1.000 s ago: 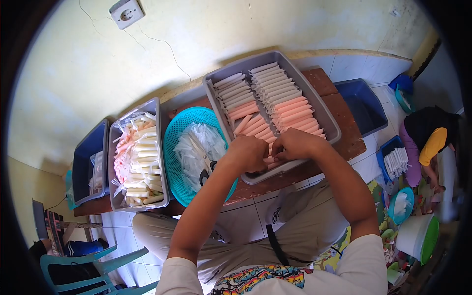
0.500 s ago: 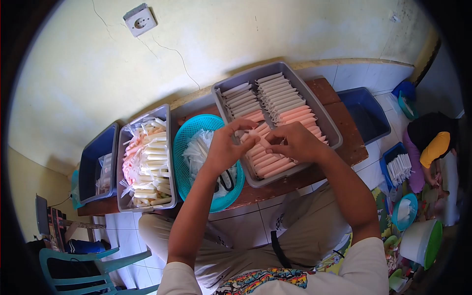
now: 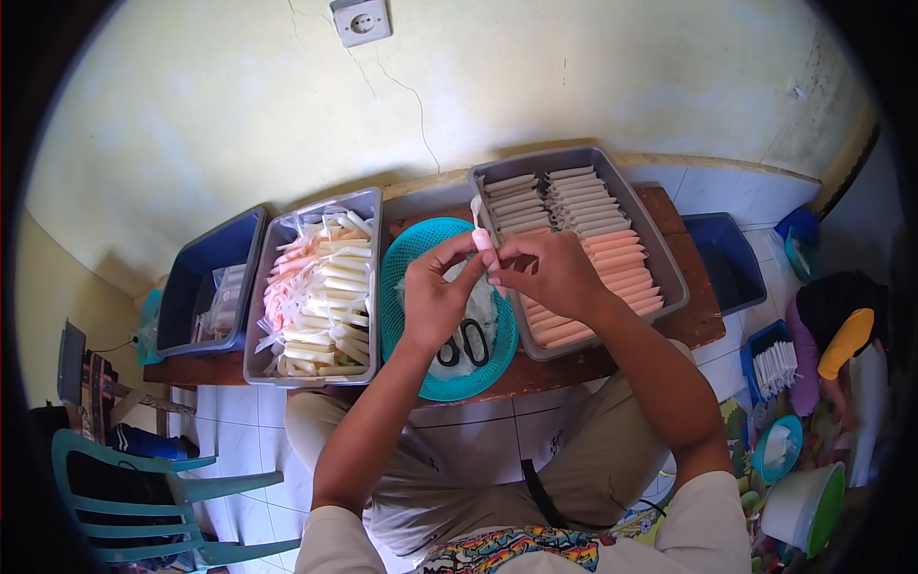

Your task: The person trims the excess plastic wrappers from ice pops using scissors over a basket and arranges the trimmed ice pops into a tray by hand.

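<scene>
A pink ice pop in a clear plastic sleeve [image 3: 482,239] stands upright between my hands, its loose plastic end pointing up. My left hand [image 3: 442,292] pinches it from the left with thumb and fingertips. From the other side, my right hand [image 3: 559,277] has its fingertips closed at the lower part of the pop. Beneath my hands is a turquoise basket [image 3: 445,390] with clear plastic sleeves and black-handled scissors [image 3: 463,344]. Just right, a grey tray [image 3: 675,273] holds rows of whitish and pink ice pops, partly hidden by my right hand.
Left of the basket, another grey tray [image 3: 253,335] holds a heap of cream and pink ice pops. A dark blue tub [image 3: 182,316] is beyond it. All rest on a wooden bench [image 3: 703,311]. A green chair [image 3: 124,507] stands lower left; another person [image 3: 841,325] sits far right.
My hands have moved left from over the right tray to the basket's edge. The pink ice pop now shows upright between them. The whole view has shifted, and more of the scissors shows.
</scene>
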A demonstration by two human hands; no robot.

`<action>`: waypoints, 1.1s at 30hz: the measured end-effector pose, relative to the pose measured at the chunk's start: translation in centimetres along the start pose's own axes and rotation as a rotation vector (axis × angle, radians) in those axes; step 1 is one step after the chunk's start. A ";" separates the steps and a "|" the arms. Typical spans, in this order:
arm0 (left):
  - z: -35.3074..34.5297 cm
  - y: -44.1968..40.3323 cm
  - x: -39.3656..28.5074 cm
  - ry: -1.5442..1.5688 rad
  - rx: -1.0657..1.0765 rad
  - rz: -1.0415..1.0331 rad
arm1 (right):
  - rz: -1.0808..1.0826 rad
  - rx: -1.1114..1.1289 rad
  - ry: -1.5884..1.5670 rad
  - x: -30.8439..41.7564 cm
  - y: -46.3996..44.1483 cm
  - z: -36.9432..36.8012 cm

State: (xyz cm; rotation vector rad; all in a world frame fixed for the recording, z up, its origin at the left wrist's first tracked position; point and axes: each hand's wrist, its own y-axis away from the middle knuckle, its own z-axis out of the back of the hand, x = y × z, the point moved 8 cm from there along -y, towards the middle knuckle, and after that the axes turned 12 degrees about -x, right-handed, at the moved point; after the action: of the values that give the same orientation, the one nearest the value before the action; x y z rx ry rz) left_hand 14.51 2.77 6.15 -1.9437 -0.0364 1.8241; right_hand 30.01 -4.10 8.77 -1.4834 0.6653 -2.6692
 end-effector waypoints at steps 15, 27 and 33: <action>6.5 1.4 -2.2 -0.315 0.166 -0.173 | -0.157 0.071 -0.279 0.5 -2.2 -5.7; 8.2 2.1 -1.7 -0.388 0.086 -0.099 | -0.346 -0.037 -0.449 -2.3 -1.8 -6.5; 8.9 1.4 -2.3 -0.476 0.087 -0.238 | -0.381 -0.123 -0.459 -2.8 -1.8 -5.5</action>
State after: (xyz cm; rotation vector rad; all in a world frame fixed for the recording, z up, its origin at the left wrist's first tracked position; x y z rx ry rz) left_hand 5.33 3.55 7.80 -1.3457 -0.3214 2.0382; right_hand 27.36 0.09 4.68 -2.3596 0.5647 -2.3941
